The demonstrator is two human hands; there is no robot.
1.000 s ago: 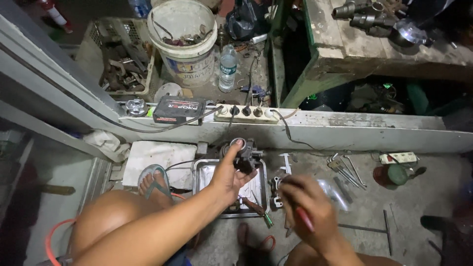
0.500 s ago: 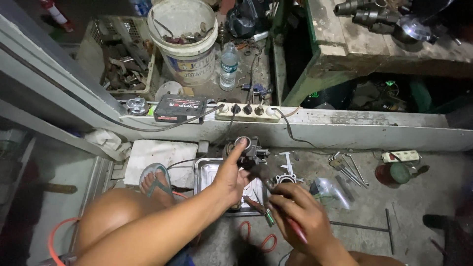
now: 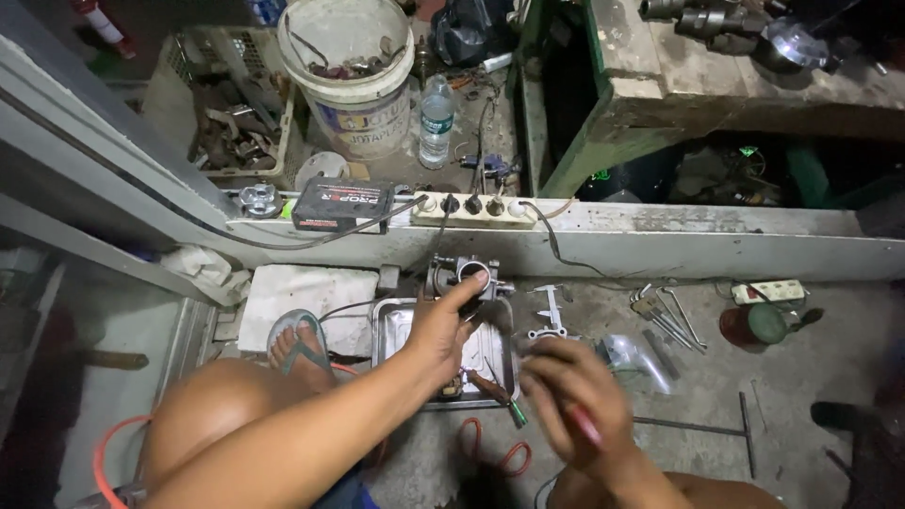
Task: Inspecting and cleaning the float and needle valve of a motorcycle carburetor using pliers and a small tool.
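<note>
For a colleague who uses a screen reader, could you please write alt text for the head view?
A seated person's left hand grips a grey metal engine part at the far edge of a shallow metal tray, while the blurred right hand holds a slim red-handled tool beside it. Metal calipers, wrenches and a white power strip lie around on the concrete floor.

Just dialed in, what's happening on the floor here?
A person sits on the floor over a metal tray. The left hand grips a small metal engine part at the tray's far edge. The right hand, blurred, holds a red-handled tool beside the tray. A caliper lies nearby.
</note>
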